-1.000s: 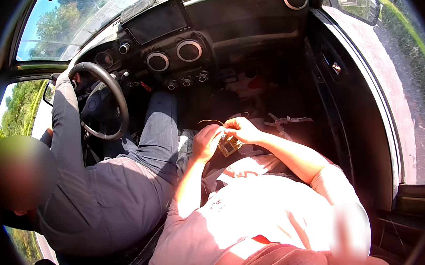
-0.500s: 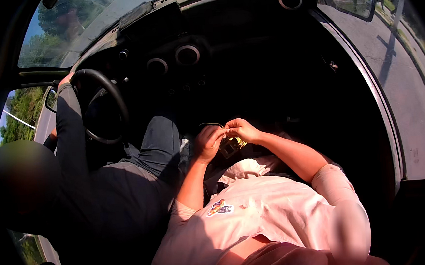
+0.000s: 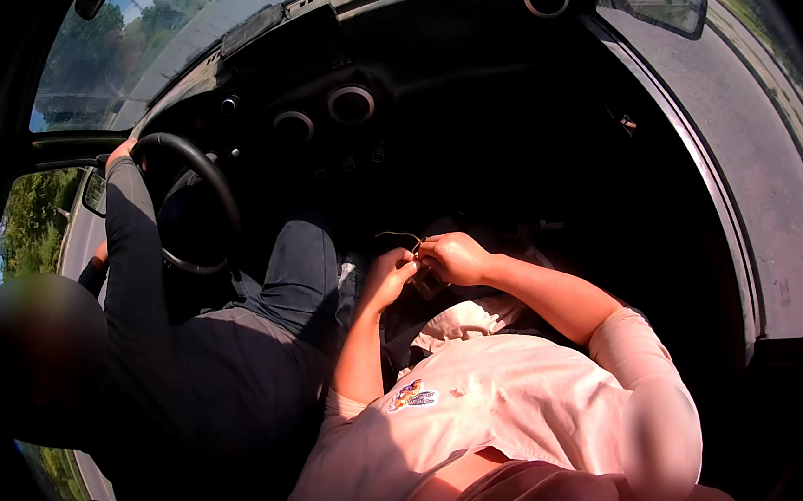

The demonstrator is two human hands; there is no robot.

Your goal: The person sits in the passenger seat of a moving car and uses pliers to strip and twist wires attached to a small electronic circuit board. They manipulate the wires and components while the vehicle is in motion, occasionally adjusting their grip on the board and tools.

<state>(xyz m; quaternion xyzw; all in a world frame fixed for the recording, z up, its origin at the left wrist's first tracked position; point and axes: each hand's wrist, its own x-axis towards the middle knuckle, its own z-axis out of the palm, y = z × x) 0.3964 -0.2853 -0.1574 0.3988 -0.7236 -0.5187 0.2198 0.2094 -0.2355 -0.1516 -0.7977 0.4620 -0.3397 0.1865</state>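
Observation:
Above my lap both hands meet, their fingertips pinched close together. My left hand is closed, thumb and fingers pressed together; what it holds is too small to make out. Beside it my right hand has its fingers curled down, pinching a thin yellowish cord whose loose end curves up and to the left. Just below the fingers a small boxy object lies in shadow, partly covered by my right hand; its kind cannot be made out.
I sit in a vehicle's passenger seat. At the left a driver in dark clothes has a hand on the steering wheel. The dark dashboard with round vents lies ahead, and the door's window edge runs along the right.
My right hand has turned and dropped slightly, covering the bright yellow part that showed beneath it. The cord's loose end now catches the light. Outside, the road scenery has shifted.

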